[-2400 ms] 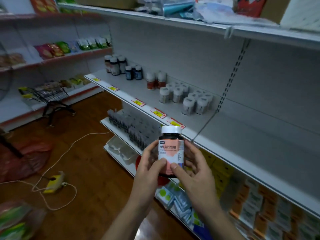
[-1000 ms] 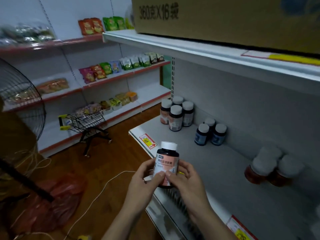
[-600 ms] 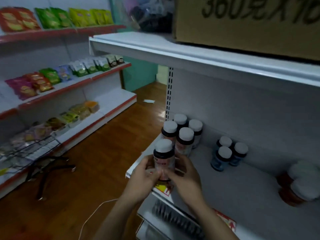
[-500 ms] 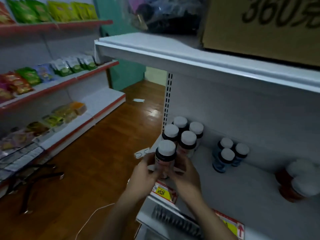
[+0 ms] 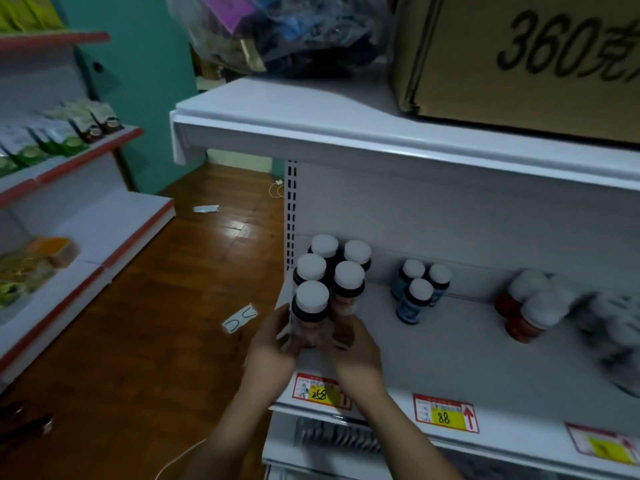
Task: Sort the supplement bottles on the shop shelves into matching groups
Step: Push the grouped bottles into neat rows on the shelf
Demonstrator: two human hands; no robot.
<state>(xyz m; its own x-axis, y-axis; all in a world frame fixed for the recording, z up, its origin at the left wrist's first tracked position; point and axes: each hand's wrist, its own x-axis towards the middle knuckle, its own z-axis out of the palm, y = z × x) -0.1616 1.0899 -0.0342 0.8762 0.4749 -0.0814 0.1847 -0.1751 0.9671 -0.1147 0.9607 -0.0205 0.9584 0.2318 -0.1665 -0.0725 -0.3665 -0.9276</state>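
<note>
Head view: both hands are on one dark white-capped bottle (image 5: 309, 313) at the front left corner of the shelf (image 5: 436, 362). The left hand (image 5: 273, 339) wraps its left side and the right hand (image 5: 351, 346) cups the right side low down. A two-sided grip keeps it upright while it is slotted in.

The bottle sits just in front of four look-alike bottles (image 5: 348, 280) with the same cap and pinkish label, so this reads as joining the matching group. Its base is hidden by fingers, so I can't tell if it's down yet.

The right hand overlaps the neighbouring bottle; contact is unclear.

The blue bottles (image 5: 414, 301) stand apart to the right and the reddish bottles (image 5: 528, 315) further right, blurred. Each sort is kept as its own cluster.

The 258 price tag (image 5: 320, 393) is directly below the group.
</note>
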